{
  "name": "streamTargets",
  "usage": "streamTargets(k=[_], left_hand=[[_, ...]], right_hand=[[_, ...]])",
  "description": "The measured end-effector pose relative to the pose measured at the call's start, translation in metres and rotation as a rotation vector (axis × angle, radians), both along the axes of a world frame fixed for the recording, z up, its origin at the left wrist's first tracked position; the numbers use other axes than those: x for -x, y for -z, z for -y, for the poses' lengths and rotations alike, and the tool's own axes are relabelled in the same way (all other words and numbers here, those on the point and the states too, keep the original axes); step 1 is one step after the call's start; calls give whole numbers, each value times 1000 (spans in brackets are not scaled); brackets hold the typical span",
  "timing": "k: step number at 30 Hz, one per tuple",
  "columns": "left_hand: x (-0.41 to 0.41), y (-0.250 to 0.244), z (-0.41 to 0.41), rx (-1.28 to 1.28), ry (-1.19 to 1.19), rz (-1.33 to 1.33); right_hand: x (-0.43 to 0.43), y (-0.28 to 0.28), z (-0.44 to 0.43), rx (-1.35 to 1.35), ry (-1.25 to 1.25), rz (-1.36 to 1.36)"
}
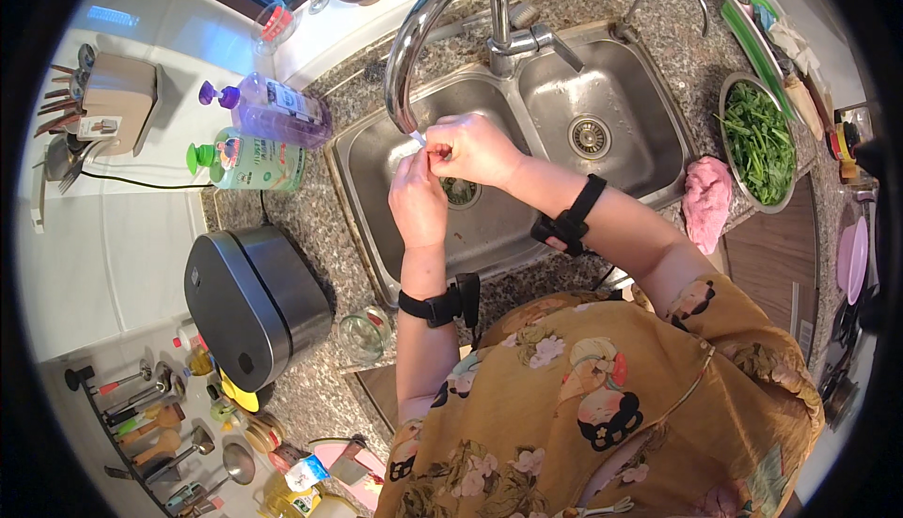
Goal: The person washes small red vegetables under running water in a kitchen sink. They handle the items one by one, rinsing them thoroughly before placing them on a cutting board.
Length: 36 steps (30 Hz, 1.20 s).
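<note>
Both my hands meet over the left basin [381, 201] of a steel double sink, just below the spout of the chrome faucet [413, 45]. My left hand [420, 201] points up towards the spout, its fingertips touching those of my right hand [469, 148]. My right fingers are curled and pinched together. Whether something small lies between the fingertips cannot be made out. At the spout's mouth there is a short whitish streak, probably water. Some green bits lie in the drain strainer [462, 192] under my hands.
The right basin [600, 109] adjoins. A steel bowl of cut greens [758, 143] and a pink cloth [707, 201] lie to the right. Purple [282, 109] and green [257, 160] pump bottles, a grey countertop appliance [257, 306] and a glass jar [365, 335] stand left.
</note>
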State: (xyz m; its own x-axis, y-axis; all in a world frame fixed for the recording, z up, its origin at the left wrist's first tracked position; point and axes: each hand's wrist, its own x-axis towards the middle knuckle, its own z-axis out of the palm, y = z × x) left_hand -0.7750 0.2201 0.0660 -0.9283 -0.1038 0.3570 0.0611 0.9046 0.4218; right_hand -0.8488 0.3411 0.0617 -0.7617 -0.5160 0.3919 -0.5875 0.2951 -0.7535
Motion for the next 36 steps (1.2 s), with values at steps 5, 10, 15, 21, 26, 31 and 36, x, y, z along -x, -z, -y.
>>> streamTargets(k=[5, 10, 15, 21, 26, 31, 36], left_hand=[[1, 7, 3, -113, -10, -39], [-1, 20, 17, -559, -16, 52], [-6, 16, 13, -1344, -38, 135], [-11, 20, 19, -1446, -35, 95], [-2, 36, 26, -1370, -127, 167], [18, 52, 18, -1433, -130, 294], [41, 94, 36, -1498, 57, 395]], right_hand=[[4, 18, 8, 220, -49, 402], [14, 16, 2, 495, -230, 1052], [14, 14, -4, 621, -263, 1310], [18, 35, -27, 154, -113, 705], [-1, 47, -52, -24, 121, 376], [-56, 8, -115, 540, 112, 907], [-180, -17, -208, 1009, 275, 864]])
